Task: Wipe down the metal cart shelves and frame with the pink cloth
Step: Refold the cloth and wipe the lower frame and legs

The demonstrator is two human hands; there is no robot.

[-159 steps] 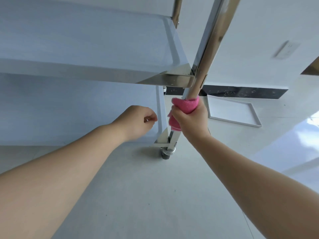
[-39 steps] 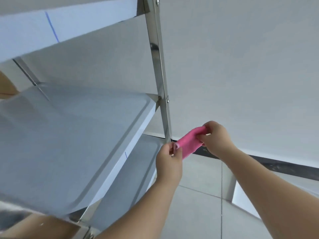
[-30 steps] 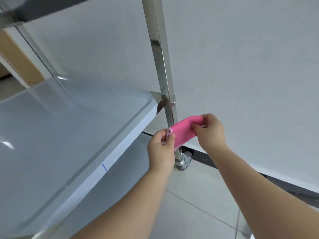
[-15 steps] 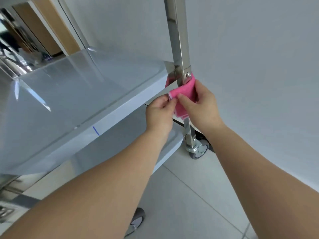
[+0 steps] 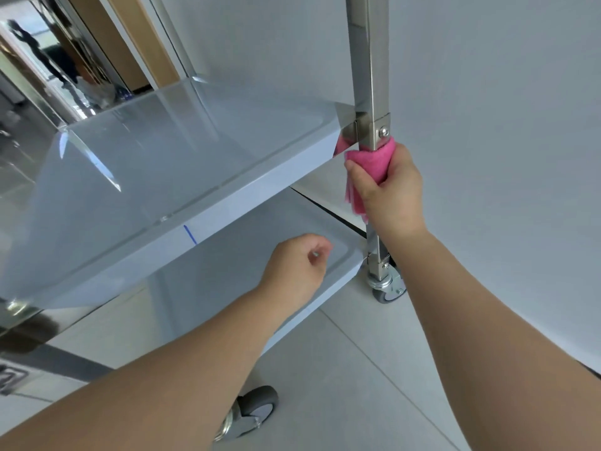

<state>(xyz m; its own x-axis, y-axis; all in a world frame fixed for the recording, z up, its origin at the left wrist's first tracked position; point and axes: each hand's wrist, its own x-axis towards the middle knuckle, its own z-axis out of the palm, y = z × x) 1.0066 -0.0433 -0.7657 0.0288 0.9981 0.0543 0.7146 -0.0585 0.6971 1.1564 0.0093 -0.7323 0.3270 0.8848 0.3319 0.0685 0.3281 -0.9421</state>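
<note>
The metal cart fills the left and centre of the head view. Its middle shelf (image 5: 195,164) and lower shelf (image 5: 247,255) are covered in pale blue film. A shiny upright post (image 5: 369,60) runs down the cart's right corner. My right hand (image 5: 390,193) grips the pink cloth (image 5: 374,161), wrapped around the post just under the middle shelf's corner bracket. My left hand (image 5: 299,265) hovers over the lower shelf with its fingers loosely curled and holds nothing.
A white wall (image 5: 504,125) stands close behind the post on the right. Two castor wheels (image 5: 387,288) (image 5: 253,411) rest on the grey tiled floor. A wooden door frame (image 5: 143,37) shows at the upper left.
My left hand let go of the cloth and dropped down over the lower shelf. My right hand wrapped the cloth around the post alone, just below the bracket.
</note>
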